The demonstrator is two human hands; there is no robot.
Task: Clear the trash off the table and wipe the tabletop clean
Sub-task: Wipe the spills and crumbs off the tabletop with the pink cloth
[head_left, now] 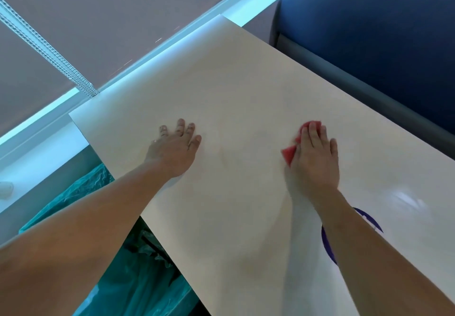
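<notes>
Head view — right hand (pixel 316 160) flat on red cloth (pixel 289 154), left hand (pixel 174 153) flat near table (pixel 246 81) edge.

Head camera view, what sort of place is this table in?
Probably a cafe or canteen booth by a window: a pale table beside a blue padded bench back, a roller blind with bead chain, and a green trash bag beside it.

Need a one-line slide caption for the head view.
Right hand presses a red cloth on the white tabletop; left hand rests near the edge beside a green plastic bag.
</notes>
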